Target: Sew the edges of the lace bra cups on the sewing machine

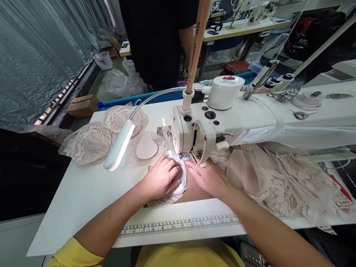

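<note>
A white sewing machine (222,124) stands over the table, its presser foot lowered near a pale lace piece (182,181). My left hand (162,177) presses on this lace piece with bent fingers, just left of the foot; part of the lace is hidden beneath it. On the other side, my right hand (210,178) lies with fingers stretched toward the needle area, over brown fabric (196,193). Its fingertips are partly behind the machine's guard. Left of the machine lies a smooth teardrop-shaped pad (147,146) on sheer fabric.
Beige lace cups (93,142) are stacked at the left, under a gooseneck lamp (121,144). More beige lace pieces (278,178) lie heaped at the right. A printed ruler (172,226) runs along the table's front edge. Beyond the table stands a person in black (155,40).
</note>
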`<control>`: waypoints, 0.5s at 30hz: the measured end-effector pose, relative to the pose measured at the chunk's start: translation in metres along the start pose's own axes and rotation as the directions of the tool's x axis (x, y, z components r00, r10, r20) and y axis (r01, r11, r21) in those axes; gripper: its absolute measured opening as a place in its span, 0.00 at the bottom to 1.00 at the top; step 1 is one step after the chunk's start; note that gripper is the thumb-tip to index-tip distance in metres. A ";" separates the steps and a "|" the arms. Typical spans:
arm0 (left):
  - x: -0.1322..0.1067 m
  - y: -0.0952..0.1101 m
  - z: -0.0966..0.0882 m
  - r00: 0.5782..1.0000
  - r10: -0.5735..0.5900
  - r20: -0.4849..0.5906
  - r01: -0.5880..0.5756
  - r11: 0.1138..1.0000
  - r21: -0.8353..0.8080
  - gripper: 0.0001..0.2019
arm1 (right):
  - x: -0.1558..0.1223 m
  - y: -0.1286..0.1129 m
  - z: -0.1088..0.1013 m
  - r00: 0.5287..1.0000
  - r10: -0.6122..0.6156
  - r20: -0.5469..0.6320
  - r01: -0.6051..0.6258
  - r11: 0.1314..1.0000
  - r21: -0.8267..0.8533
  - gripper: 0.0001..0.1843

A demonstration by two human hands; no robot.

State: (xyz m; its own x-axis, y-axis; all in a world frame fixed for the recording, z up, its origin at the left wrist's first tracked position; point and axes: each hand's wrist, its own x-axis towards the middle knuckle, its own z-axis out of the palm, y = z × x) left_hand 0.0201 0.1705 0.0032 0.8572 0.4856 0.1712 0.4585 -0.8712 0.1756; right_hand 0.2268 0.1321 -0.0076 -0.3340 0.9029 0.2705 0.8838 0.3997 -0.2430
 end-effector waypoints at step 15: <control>-0.003 -0.013 0.002 0.999 0.021 -0.032 -0.022 0.999 -0.050 0.13 | 0.001 -0.007 0.000 0.989 -0.082 0.126 0.072 0.994 0.080 0.20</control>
State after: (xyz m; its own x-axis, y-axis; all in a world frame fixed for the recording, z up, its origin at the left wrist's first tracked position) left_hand 0.0118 0.1798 -0.0011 0.8586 0.4695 0.2056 0.4270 -0.8771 0.2200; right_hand 0.2203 0.1303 -0.0058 -0.4440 0.8797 0.1700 0.8284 0.4754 -0.2962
